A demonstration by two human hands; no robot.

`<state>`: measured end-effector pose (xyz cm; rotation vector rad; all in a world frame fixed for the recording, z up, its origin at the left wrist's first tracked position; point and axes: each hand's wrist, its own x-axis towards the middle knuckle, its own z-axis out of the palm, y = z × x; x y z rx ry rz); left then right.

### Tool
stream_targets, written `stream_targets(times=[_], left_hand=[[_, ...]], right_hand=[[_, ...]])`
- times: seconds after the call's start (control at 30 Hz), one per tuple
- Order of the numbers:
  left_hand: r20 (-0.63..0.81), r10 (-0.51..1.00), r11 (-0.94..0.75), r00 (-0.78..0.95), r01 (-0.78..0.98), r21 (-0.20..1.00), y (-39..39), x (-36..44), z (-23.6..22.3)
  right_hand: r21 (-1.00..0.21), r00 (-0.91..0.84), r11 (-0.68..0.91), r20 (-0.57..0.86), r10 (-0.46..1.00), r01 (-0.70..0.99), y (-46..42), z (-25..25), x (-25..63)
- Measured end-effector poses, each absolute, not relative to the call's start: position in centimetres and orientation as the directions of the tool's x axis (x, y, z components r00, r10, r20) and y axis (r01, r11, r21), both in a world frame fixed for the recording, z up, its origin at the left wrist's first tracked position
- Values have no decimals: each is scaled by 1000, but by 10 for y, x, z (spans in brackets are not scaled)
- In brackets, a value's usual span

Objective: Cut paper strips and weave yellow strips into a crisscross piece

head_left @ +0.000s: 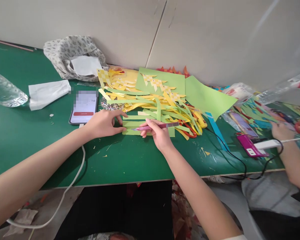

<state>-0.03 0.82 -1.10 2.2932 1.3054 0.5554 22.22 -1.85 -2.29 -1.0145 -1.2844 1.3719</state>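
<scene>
My right hand (158,132) grips a slim pink pen (162,125) with a dark rear end. Its pale tip points left, over a light green paper piece (130,132) lying on the table. At the left end of that paper, my left hand (105,124) rests with thumb and forefinger stretched apart, their tips at the paper's edge. Beyond both hands lies a heap of yellow and green paper strips (140,100). Woven yellow-and-white paper pieces (157,83) lie on a larger green sheet (175,77).
A phone (83,108) with a white cable (75,183) lies left of my hands. Behind it are white paper (50,95) and a patterned cloth bag (62,50). Red-handled scissors (191,131) poke from the strips. At right, another person's hand (282,131) is near a magenta power bank (251,145).
</scene>
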Motion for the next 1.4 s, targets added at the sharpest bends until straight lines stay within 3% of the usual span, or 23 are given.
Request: stream_targets(times=[0.13, 0.27, 0.53, 0.77, 1.4], left_hand=[[-1, 873, -314, 488, 564, 764, 14, -5, -9], [-74, 873, -204, 483, 498, 843, 16, -6, -10], [-70, 851, -210, 521, 459, 863, 11, 0, -11], [-40, 830, -249, 556, 433, 866, 10, 1, -14], [-68, 824, -206, 562, 411, 888, 10, 2, -10]], right_hand=[[-992, -165, 13, 34, 986, -126, -19, -23, 224], [-996, -184, 11, 28, 983, -92, -20, -22, 226], [-994, -160, 44, 59, 985, -95, -20, -21, 224], [-998, -114, 6, -1, 994, 66, -29, -18, 211], [-990, -131, 27, 9, 991, 137, -30, -23, 206]])
